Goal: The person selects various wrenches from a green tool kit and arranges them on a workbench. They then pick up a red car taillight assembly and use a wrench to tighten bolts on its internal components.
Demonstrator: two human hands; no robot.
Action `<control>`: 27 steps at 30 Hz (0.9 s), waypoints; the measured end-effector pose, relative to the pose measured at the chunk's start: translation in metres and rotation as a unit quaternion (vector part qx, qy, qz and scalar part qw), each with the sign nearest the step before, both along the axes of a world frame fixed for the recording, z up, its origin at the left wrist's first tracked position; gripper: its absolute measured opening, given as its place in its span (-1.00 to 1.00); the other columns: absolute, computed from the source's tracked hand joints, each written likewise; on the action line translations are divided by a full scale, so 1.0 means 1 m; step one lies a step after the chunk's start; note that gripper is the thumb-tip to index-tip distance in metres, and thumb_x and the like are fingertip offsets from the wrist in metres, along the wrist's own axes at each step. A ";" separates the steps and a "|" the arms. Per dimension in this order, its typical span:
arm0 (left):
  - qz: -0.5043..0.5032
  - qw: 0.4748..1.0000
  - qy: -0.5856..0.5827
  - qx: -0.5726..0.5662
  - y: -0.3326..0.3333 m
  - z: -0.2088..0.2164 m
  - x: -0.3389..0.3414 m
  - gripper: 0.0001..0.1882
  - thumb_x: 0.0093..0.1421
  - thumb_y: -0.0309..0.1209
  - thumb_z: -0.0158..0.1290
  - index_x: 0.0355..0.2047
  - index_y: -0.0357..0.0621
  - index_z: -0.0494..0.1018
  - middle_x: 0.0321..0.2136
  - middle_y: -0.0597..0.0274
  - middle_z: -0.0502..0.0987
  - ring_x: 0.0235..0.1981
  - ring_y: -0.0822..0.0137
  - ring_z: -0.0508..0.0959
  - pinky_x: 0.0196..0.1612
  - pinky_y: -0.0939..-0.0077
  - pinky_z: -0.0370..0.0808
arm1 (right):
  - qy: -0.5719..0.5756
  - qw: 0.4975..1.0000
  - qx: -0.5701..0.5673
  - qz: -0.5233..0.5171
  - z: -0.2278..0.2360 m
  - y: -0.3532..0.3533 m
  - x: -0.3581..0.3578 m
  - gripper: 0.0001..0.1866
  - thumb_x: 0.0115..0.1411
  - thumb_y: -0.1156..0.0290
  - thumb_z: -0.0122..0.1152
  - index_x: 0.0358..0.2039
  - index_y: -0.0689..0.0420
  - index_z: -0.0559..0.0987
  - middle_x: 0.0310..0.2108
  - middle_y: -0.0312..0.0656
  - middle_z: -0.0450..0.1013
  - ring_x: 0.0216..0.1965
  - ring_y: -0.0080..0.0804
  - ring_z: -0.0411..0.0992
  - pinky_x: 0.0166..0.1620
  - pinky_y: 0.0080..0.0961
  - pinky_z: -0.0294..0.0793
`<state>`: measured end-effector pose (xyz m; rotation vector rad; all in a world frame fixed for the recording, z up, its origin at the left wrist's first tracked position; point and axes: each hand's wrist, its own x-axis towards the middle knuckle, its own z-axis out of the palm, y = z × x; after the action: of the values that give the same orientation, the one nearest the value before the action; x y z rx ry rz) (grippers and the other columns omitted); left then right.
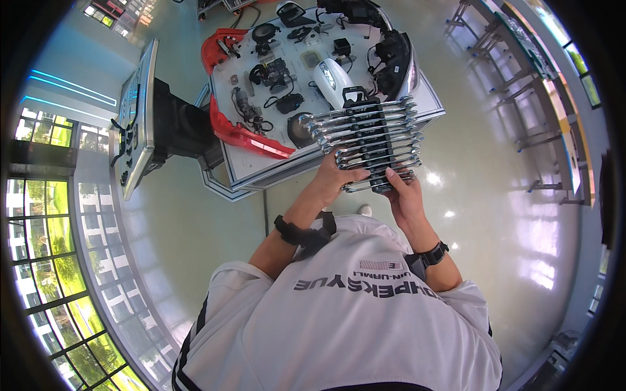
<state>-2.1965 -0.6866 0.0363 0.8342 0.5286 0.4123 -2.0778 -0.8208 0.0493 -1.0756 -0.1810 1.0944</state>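
A black wrench rack (372, 133) full of shiny combination wrenches (400, 139) is held up in front of me, over the near edge of the work table. My left hand (334, 177) grips its lower left side, the thumb lying across the wrenches. On the lower right, my right hand (405, 190) is closed round the rack's bottom end with its thumb on top. The wrenches lie crosswise in the rack, one above another, from long at the top to short at the bottom. Fingers under the rack are hidden.
Beyond the rack, a white display table (261, 168) carries red tail lights (244, 133), black headlights (393, 62), a white side mirror (332, 81) and cabled parts. A panel on a black stand (140, 124) rises at left. Benches (554, 111) line the right.
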 end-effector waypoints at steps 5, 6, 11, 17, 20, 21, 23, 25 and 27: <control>-0.005 1.000 0.010 -0.017 -0.012 0.001 0.018 -0.31 -0.13 -0.77 0.19 0.06 -0.26 0.24 -0.12 0.14 0.45 -0.09 0.28 0.49 -0.03 0.43 0.48 | 0.013 1.000 -0.012 0.016 -0.007 -0.015 0.015 -0.66 0.14 0.46 0.19 -0.08 0.23 0.41 -0.26 -0.21 0.49 -0.30 -0.49 0.48 -0.25 -0.52 0.53; -0.024 1.000 -0.001 -0.012 -0.015 0.001 0.023 -0.30 -0.14 -0.78 0.19 0.06 -0.25 0.24 -0.10 0.14 0.44 -0.07 0.28 0.48 -0.03 0.42 0.48 | 0.018 1.000 -0.010 0.012 -0.008 -0.018 0.020 -0.66 0.13 0.47 0.20 -0.07 0.23 0.41 -0.25 -0.21 0.49 -0.29 -0.49 0.48 -0.25 -0.51 0.54; -0.111 0.994 -0.021 0.003 -0.027 -0.001 0.045 -0.22 -0.17 -0.81 0.19 0.10 -0.19 0.20 -0.02 0.15 0.38 0.01 0.25 0.42 0.02 0.40 0.47 | 0.043 0.999 0.000 -0.014 -0.017 -0.038 0.044 -0.61 0.10 0.51 0.22 -0.05 0.24 0.39 -0.24 -0.20 0.48 -0.29 -0.47 0.48 -0.25 -0.49 0.55; -0.098 0.995 0.012 0.000 -0.050 -0.015 0.070 -0.16 -0.19 -0.81 0.22 0.14 -0.18 0.17 0.03 0.14 0.35 0.06 0.22 0.39 0.12 0.32 0.38 | 0.025 0.999 -0.009 -0.018 -0.029 -0.057 0.072 -0.58 0.04 0.61 0.24 -0.06 0.30 0.40 -0.23 -0.18 0.47 -0.27 -0.48 0.47 -0.23 -0.53 0.54; -0.091 0.995 0.028 0.023 -0.053 -0.019 0.078 -0.10 -0.20 -0.81 0.23 0.17 -0.18 0.11 0.05 0.12 0.33 0.06 0.23 0.39 0.10 0.33 0.41 | 0.034 0.999 0.000 -0.021 -0.030 -0.059 0.082 -0.52 0.01 0.66 0.25 -0.01 0.34 0.37 -0.20 -0.16 0.46 -0.24 -0.47 0.45 -0.21 -0.54 0.51; -0.089 0.995 0.029 0.018 -0.052 -0.023 0.083 -0.09 -0.20 -0.81 0.23 0.18 -0.18 0.09 0.05 0.12 0.33 0.06 0.23 0.39 0.09 0.33 0.42 | 0.030 0.999 -0.001 -0.012 -0.034 -0.058 0.089 -0.50 0.01 0.66 0.25 0.00 0.34 0.36 -0.19 -0.16 0.45 -0.23 -0.47 0.45 -0.21 -0.53 0.50; -0.086 0.996 0.022 0.006 -0.048 -0.023 0.095 -0.04 -0.20 -0.81 0.23 0.21 -0.19 0.03 0.06 0.11 0.32 0.05 0.22 0.40 0.08 0.35 0.43 | 0.027 1.000 -0.002 -0.006 -0.042 -0.055 0.103 -0.45 0.00 0.68 0.24 0.05 0.35 0.32 -0.14 -0.14 0.44 -0.19 -0.48 0.43 -0.17 -0.54 0.47; -0.096 0.995 0.029 0.004 -0.039 -0.024 0.108 -0.04 -0.20 -0.81 0.23 0.21 -0.21 0.02 0.06 0.11 0.32 0.05 0.22 0.40 0.09 0.35 0.43 | 0.016 1.000 0.019 -0.009 -0.045 -0.047 0.117 -0.44 0.00 0.69 0.24 0.06 0.36 0.32 -0.13 -0.15 0.43 -0.18 -0.48 0.43 -0.14 -0.55 0.45; -0.109 0.993 0.047 0.023 -0.027 -0.022 0.122 -0.08 -0.17 -0.75 0.25 0.20 -0.23 0.05 0.05 0.13 0.33 0.04 0.26 0.40 0.07 0.40 0.43 | 0.013 1.000 0.025 0.004 -0.045 -0.038 0.132 -0.40 0.03 0.67 0.21 0.11 0.34 0.27 -0.07 -0.16 0.40 -0.10 -0.48 0.38 -0.02 -0.55 0.38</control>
<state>-2.0749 -0.7135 0.0141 0.9479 0.5103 0.1861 -1.9455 -0.8584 0.0048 -1.0165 -0.1906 1.1044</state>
